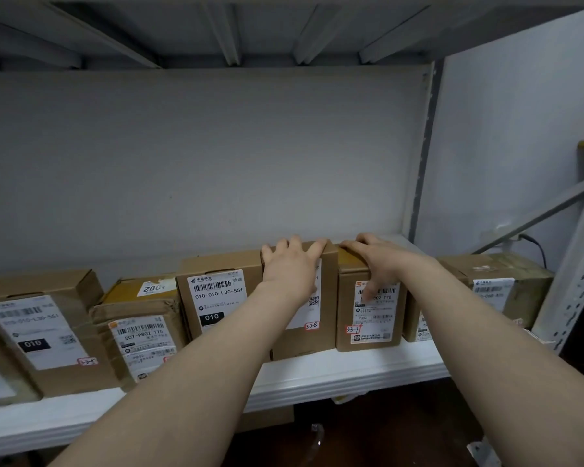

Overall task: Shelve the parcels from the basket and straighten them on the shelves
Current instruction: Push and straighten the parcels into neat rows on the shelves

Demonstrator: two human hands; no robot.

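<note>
White shelf board (351,372) runs under the 3-3-8 parcel (304,343); grey back panel (199,156) stands behind it. A row of brown cardboard parcels stands along the board. Left of the 3-3-8 parcel and touching it: a parcel printed 010-010-L30-551 (216,298); further left a lower taped one marked 507-P802 (139,328), then a large tilted one (41,325). Touching its right side: the 3-3-7 parcel (346,294), upright and set slightly further back. Further right, a taped parcel (506,284) at the row's end. Left hand (292,264) lies flat on the 3-3-8 parcel's front, fingers spread apart, tips reaching over the top edge. Right hand (381,261) grips the 3-3-7 parcel's top front edge, fingers curled over the top, thumb down on the label. Red-edged tag (311,325) reading 3-3-8 sits low on the front.
</note>
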